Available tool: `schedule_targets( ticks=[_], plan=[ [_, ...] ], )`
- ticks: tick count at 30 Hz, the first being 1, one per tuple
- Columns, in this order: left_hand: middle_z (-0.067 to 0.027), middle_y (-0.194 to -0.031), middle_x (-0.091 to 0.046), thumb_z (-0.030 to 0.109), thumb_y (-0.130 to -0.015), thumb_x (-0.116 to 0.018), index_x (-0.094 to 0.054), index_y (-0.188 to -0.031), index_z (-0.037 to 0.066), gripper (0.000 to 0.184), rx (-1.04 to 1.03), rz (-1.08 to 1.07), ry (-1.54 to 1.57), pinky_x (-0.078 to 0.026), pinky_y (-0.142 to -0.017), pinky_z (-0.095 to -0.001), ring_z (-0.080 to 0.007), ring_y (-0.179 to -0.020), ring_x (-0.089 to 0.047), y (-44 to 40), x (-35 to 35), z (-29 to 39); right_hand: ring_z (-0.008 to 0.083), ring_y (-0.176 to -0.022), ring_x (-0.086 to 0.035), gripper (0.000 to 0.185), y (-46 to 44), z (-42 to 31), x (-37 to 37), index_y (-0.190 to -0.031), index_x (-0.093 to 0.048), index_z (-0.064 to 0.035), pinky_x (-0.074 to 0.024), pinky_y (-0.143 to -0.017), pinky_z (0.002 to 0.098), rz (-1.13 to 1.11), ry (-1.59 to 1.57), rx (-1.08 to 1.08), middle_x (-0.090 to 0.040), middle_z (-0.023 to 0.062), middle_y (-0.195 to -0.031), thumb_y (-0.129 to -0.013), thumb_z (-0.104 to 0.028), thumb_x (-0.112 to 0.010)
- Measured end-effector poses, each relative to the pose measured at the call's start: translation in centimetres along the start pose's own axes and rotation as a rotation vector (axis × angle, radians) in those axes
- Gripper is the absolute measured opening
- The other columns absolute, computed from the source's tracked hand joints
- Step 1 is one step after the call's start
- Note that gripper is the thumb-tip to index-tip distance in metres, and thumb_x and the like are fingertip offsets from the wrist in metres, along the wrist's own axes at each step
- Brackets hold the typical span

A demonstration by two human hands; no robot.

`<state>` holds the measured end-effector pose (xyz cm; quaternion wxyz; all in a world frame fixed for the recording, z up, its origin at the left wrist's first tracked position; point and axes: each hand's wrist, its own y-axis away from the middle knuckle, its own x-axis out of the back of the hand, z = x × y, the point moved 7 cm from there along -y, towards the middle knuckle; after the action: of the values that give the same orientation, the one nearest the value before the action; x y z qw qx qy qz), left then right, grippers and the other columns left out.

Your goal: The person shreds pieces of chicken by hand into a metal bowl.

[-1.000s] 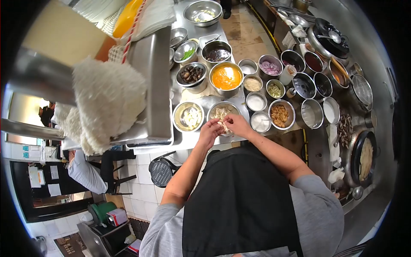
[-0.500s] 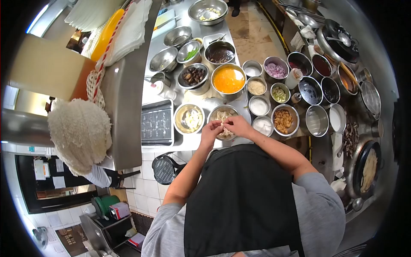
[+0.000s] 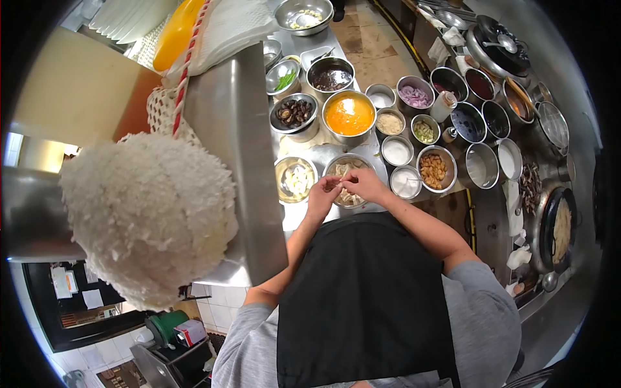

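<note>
Steel table [image 3: 295, 213]: metal bowl [image 3: 348, 154] with pale pieces [image 3: 349, 199] directly below hands. Left hand [image 3: 324, 194], right hand [image 3: 363, 184] equally near, fingertips pinched closed, nearly meeting; anything between them too small to tell.

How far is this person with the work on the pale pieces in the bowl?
Looks done: dark mushrooms and yellow-white pieces are set out. In hand: the left hand and right hand meet over the pale pieces in the bowl; anything pinched is too small to tell. Left: perhaps the pieces beneath the hands; how many, unclear.
</note>
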<state>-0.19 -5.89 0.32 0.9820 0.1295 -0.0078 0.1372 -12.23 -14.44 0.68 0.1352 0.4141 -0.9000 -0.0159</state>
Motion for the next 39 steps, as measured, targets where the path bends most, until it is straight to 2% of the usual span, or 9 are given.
schedule_targets(
  ticks=[3,9,22,24,28,34,36,37,39],
  plan=[
    [-0.0048,-0.095,-0.065,0.006,-0.086,-0.065,-0.061,-0.111,-0.002,0.026,-0.053,0.008,-0.144,-0.049,-0.08,-0.0248,-0.0108,-0.088,-0.06,0.5,0.2,1.8,0.0091,-0.064,-0.063,0.015,0.1,0.3,-0.5,-0.088,-0.067,0.0031,-0.0516,-0.059,0.0242,-0.009,-0.049,-0.021,-0.068,0.0061,-0.075,-0.087,-0.012,-0.062],
    [-0.0042,-0.093,-0.065,0.004,-0.085,-0.066,-0.061,-0.107,-0.001,0.023,-0.152,0.0,-0.07,-0.05,-0.076,-0.0241,-0.0098,-0.084,-0.06,0.0,0.3,0.0,0.0113,-0.06,-0.064,0.016,0.5,0.6,-0.9,-0.085,-0.067,0.0035,-0.0514,-0.057,0.0271,0.082,-0.122,-0.052,-0.067,0.0075,-0.069,-0.084,-0.012,-0.062],
    [-0.0042,-0.096,-0.064,0.003,-0.087,-0.065,-0.058,-0.109,-0.001,0.023,-0.06,-0.115,-0.004,-0.049,-0.081,-0.0248,-0.0106,-0.089,-0.059,-0.8,0.5,-1.0,0.0112,-0.061,-0.064,0.013,1.2,-0.2,-0.7,-0.087,-0.061,0.0032,-0.0515,-0.055,0.0263,0.183,0.002,0.08,-0.066,0.0069,-0.071,-0.088,-0.01,-0.06],
    [-0.0039,-0.096,-0.063,0.001,-0.086,-0.066,-0.058,-0.11,0.0,0.026,-0.058,-0.116,0.062,-0.047,-0.083,-0.0248,-0.0109,-0.089,-0.059,-0.4,0.3,0.1,0.0109,-0.06,-0.063,0.012,0.9,1.6,-1.4,-0.086,-0.06,0.0027,-0.0512,-0.054,0.026,0.16,-0.291,-0.026,-0.066,0.0069,-0.072,-0.088,-0.009,-0.06],
    [-0.0038,-0.097,-0.063,0.0,-0.085,-0.065,-0.057,-0.112,0.0,0.028,-0.048,-0.141,0.139,-0.047,-0.083,-0.0249,-0.0108,-0.089,-0.058,-0.7,0.4,-0.3,0.0107,-0.06,-0.062,0.014,1.5,0.7,-1.1,-0.086,-0.061,0.003,-0.0509,-0.054,0.0262,0.16,-0.303,-0.058,-0.066,0.0069,-0.073,-0.088,-0.011,-0.059],
    [-0.0031,-0.1,-0.062,-0.002,-0.084,-0.065,-0.056,-0.114,0.0,0.031,-0.095,-0.132,0.005,-0.047,-0.082,-0.0241,-0.0101,-0.089,-0.057,-0.9,0.2,-0.7,0.0106,-0.06,-0.062,0.018,1.9,-0.4,-0.6,-0.088,-0.065,0.0026,-0.0509,-0.055,0.0273,0.15,-0.021,-0.067,-0.066,0.0066,-0.07,-0.088,-0.014,-0.058],
    [-0.003,-0.1,-0.062,-0.003,-0.084,-0.064,-0.056,-0.114,0.0,0.031,-0.086,-0.13,0.335,-0.048,-0.081,-0.0239,-0.0099,-0.089,-0.057,-0.9,0.3,-1.5,0.0112,-0.06,-0.063,0.018,2.0,-0.5,-0.7,-0.086,-0.066,0.0017,-0.051,-0.055,0.0276,0.129,-0.092,-0.063,-0.066,0.0071,-0.069,-0.087,-0.015,-0.06],
    [-0.003,-0.1,-0.062,-0.003,-0.084,-0.064,-0.056,-0.114,0.0,0.031,-0.086,-0.132,0.332,-0.048,-0.081,-0.0239,-0.0099,-0.089,-0.057,-1.0,0.3,-1.5,0.0112,-0.06,-0.063,0.018,2.0,-0.5,-0.5,-0.086,-0.066,0.0017,-0.051,-0.055,0.0276,0.132,-0.095,-0.062,-0.066,0.0071,-0.069,-0.087,-0.015,-0.06],
    [-0.0032,-0.099,-0.062,-0.002,-0.085,-0.065,-0.057,-0.114,0.001,0.031,-0.213,-0.132,-0.007,-0.048,-0.081,-0.0239,-0.01,-0.089,-0.058,-0.8,0.3,-0.5,0.0133,-0.06,-0.064,0.018,2.0,-0.4,-0.7,-0.085,-0.066,0.0021,-0.0512,-0.056,0.0295,0.091,-0.155,-0.08,-0.066,0.0087,-0.069,-0.086,-0.016,-0.061]
  ],
)
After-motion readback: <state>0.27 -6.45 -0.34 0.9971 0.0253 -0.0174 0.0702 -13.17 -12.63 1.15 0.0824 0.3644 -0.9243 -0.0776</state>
